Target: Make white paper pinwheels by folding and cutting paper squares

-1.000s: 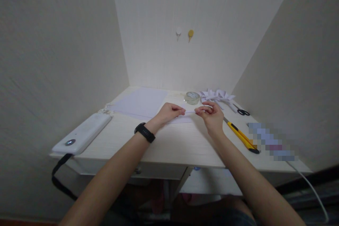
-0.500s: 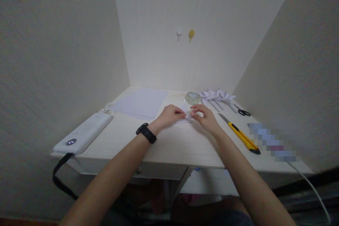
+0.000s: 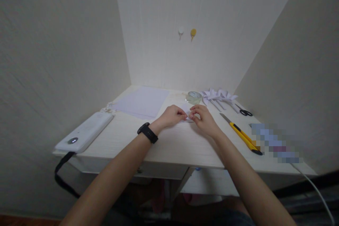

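A small piece of white paper [image 3: 185, 107] lies on the desk, partly covered by my hands. My left hand [image 3: 173, 116], below a black wristwatch, pinches the paper from the left with thumb and fingers together. From the right, my right hand [image 3: 201, 117] pinches at the same paper, its fingertips close to those of the left. The exact fold or edge between the fingers is too small to make out. Just behind the hands sits a roll of clear tape [image 3: 194, 97].
White paper sheets [image 3: 143, 101] lie at the back left, near a white power bank [image 3: 86, 132] with a black strap. At right are folded paper pinwheels [image 3: 218, 95], black scissors [image 3: 245, 112], a yellow utility knife [image 3: 242, 135] and a blurred item with a cable. Two hooks hang on the wall.
My right fingertips have closed in toward the left ones and now meet at the paper. The whole view has shifted slightly.
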Demonstrator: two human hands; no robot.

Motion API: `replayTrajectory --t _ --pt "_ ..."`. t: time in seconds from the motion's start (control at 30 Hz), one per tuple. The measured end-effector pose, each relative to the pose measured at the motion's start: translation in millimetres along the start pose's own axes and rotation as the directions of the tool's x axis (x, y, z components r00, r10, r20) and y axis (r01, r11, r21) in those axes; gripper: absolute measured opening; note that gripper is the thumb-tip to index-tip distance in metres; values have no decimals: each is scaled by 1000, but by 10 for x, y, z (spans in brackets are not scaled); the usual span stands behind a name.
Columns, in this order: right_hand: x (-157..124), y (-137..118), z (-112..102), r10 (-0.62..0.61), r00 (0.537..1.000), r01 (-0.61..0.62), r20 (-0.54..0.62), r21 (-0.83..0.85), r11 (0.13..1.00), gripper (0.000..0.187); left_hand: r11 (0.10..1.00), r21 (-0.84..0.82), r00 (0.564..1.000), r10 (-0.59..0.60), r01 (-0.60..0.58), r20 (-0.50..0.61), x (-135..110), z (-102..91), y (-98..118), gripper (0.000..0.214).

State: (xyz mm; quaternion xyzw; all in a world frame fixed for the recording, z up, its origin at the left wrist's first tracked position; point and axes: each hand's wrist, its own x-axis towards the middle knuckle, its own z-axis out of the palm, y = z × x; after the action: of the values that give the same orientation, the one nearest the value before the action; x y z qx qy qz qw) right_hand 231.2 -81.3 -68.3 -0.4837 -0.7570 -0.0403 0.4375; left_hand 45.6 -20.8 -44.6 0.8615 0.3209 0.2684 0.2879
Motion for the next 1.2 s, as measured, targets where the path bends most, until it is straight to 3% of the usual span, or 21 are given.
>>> replayTrajectory --t 0.63,1.1,1.2 --pt "-48 -84 -48 -49 999 50 11 -8 999 4 993 -120 998 -7 14 60 35 3 -36 24" --pt "-86 -144 -33 12 1000 -11 21 -54 998 10 992 -127 999 16 -11 43 25 13 -66 23" --pt "-100 -151 -25 58 998 -59 -8 -81 995 20 992 -128 999 5 1 46 17 4 -45 21"
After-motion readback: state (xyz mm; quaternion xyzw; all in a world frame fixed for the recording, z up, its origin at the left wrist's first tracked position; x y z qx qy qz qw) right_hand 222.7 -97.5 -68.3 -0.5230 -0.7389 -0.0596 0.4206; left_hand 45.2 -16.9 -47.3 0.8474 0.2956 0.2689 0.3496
